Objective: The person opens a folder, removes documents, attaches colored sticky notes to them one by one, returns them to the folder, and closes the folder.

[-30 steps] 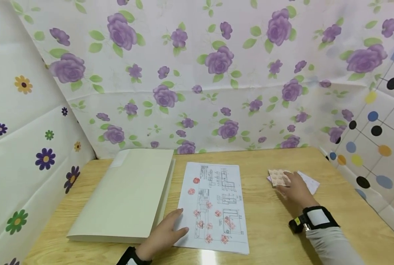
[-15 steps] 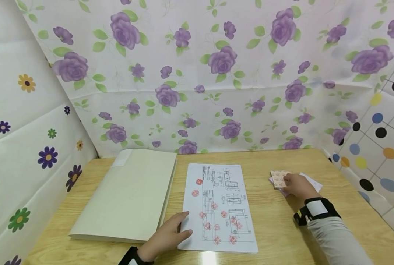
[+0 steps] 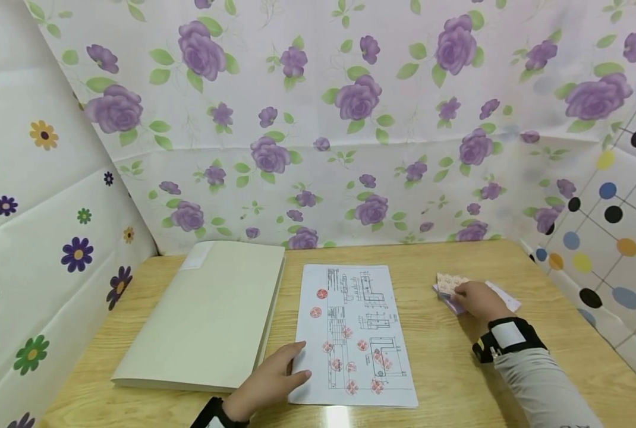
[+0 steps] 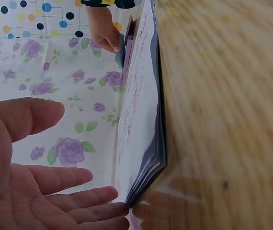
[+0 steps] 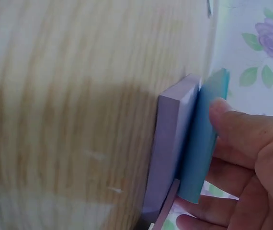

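Before you, the wood-grain table (image 3: 430, 362) carries a cream folder (image 3: 205, 315) on your left, a stack of red-stamped technical drawings (image 3: 345, 351) just beside it, and, well apart at your right, a thick lilac pad (image 5: 165, 148).

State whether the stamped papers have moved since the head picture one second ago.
Yes: in the head view, the stamped papers have shifted slightly right at their near end, judged against the wooden table.

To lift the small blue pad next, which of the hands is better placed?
Probably the right hand: it pinches the blue pad above the lilac block. The left hand is farther away, beside the printed sheets.
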`<state>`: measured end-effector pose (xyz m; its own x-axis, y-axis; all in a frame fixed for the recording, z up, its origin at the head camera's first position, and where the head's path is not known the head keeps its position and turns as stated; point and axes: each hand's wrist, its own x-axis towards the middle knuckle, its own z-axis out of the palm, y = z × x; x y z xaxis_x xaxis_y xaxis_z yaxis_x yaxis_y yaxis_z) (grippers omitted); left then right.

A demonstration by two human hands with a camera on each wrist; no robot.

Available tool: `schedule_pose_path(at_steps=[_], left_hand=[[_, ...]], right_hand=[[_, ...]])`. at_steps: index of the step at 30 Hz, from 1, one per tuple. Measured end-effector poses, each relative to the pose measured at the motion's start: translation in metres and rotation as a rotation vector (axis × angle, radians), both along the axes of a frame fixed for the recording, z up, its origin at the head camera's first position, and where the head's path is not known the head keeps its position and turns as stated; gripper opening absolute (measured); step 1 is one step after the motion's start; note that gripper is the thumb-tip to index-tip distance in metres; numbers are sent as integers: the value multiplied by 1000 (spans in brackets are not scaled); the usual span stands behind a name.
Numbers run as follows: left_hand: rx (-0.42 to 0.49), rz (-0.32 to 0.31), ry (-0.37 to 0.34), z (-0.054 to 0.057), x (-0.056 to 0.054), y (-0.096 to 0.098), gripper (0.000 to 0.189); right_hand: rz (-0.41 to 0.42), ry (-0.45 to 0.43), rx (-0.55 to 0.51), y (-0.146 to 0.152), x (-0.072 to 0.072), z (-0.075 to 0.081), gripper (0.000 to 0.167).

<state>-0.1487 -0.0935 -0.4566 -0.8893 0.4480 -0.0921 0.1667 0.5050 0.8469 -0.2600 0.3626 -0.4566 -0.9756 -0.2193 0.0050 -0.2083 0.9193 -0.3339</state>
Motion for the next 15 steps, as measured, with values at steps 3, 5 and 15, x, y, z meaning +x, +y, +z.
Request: schedule_pose_path(at_steps=[3,5,15], left_hand=[[-19,-18,-8,0,0,1,62],[-48,-44,-1,0,-1,1,63],[-277,-153,-21,1,-1,9,74]], right_hand=[[-20,-6,-3,-1,-2,-1,20],[-32,5,-10,-1,-2,-2,22],[-169,105,-2,-6,0,1,27]])
